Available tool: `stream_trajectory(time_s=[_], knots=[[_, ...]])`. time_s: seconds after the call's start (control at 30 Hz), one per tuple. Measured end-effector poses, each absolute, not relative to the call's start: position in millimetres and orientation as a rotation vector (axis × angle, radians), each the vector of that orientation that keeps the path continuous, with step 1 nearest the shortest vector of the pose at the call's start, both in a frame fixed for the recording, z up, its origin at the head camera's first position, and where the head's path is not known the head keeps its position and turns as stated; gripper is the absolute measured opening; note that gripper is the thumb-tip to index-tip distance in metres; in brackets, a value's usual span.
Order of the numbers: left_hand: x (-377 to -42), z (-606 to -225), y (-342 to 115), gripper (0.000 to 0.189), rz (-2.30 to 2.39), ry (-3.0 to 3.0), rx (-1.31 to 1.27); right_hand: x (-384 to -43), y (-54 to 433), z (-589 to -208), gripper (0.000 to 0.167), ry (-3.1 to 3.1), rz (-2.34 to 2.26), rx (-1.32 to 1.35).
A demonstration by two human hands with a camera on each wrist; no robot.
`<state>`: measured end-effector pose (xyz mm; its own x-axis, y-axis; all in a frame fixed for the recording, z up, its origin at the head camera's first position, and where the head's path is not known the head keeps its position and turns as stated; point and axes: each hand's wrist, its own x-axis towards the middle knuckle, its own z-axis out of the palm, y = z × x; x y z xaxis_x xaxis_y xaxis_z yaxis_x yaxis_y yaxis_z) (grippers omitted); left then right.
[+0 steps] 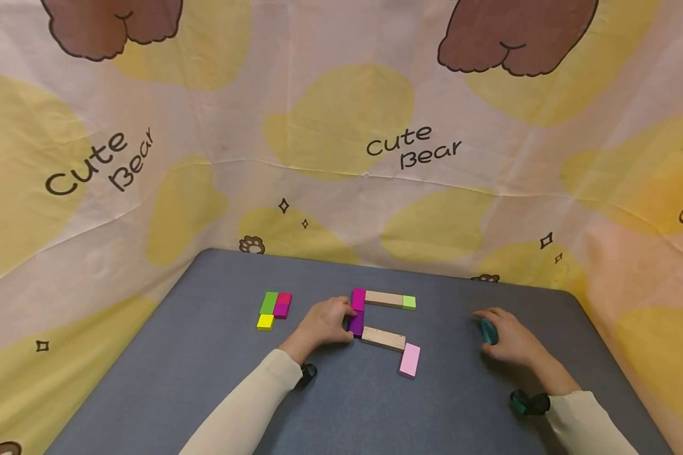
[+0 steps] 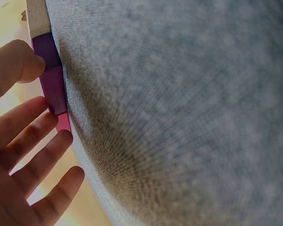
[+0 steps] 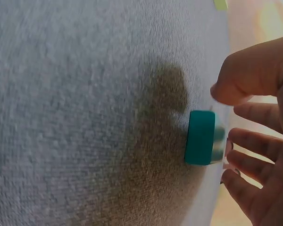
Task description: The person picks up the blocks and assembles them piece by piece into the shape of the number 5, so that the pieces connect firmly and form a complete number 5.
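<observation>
My left hand is at a purple block that lies on the table, end to end with a magenta block. In the left wrist view, the thumb is on the purple block's dark face and the index fingertip is farther along it; the other fingers are spread. At the right, my right hand curves around a teal block on the table. The right wrist view shows the thumb apart from the teal block, with the fingers loosely bent beyond it.
Two wooden planks extend right from the purple and magenta blocks. A light green block ends the upper plank, a pink block the lower. Left, green, red, magenta and yellow blocks form a cluster.
</observation>
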<state>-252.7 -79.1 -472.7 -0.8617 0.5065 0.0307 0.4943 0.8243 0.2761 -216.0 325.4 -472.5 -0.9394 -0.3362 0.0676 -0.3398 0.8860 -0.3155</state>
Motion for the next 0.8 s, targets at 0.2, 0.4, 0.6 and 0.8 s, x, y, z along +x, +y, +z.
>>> stream_trajectory(time_s=[0.2,0.4,0.6,0.8], knots=[[-252.2,-473.0,-79.2,0.041,0.439,2.966,0.828,-217.9,329.1,-473.6,0.062,-3.064,0.508,0.532],[-252.5,-474.3,-79.5,0.042,0.433,2.985,0.849,-217.1,331.1,-473.0,0.061,-3.07,0.497,0.544],[-252.3,-474.0,-79.5,0.042,0.43,2.981,0.85,-217.7,333.2,-473.2,0.061,-3.072,0.487,0.538],[-253.5,-474.4,-79.0,0.042,0.418,2.975,0.838,-218.9,334.7,-472.8,0.061,-3.073,0.492,0.538]])
